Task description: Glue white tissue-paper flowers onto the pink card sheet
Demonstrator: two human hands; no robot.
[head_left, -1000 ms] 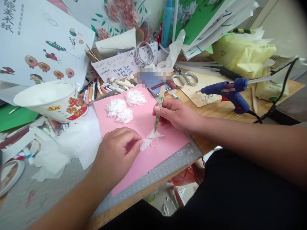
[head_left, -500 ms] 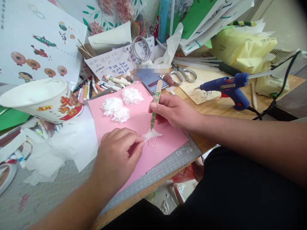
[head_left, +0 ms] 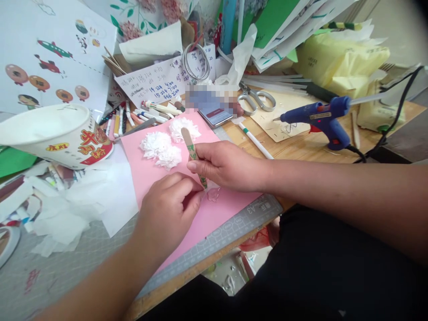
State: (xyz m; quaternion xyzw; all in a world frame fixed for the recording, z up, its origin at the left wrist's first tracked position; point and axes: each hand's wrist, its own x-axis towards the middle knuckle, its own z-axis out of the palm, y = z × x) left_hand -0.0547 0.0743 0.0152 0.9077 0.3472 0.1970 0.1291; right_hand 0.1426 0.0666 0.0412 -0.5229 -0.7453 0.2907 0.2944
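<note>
My right hand (head_left: 224, 165) grips a flat wooden craft stick (head_left: 193, 154) with a green pattern, its rounded end up and its narrow tip down. Thumb and forefinger of my left hand (head_left: 170, 200) are pinched at that tip, on a small piece of white tissue paper that is mostly hidden. Just right of the fingertips, a clear wet-looking glue patch (head_left: 214, 194) lies on the pink paper (head_left: 187, 249). Farther back on the same sheet sit several ruffled white paper flowers (head_left: 160, 149), close together.
A blue glue gun (head_left: 314, 117) stands at right, its cord trailing. Scissors (head_left: 257, 100), a phone (head_left: 214, 109) and pens (head_left: 157, 109) lie behind the sheet. At left are a paper cup (head_left: 56, 138) and tissue scraps (head_left: 63, 218). A grey cutting mat (head_left: 234, 227) lies beneath.
My right hand has moved left and tilted the stick, bringing its tip against my left fingertips. The tissue piece, spread above the glue before, is now mostly covered. A white pen shows behind my right wrist.
</note>
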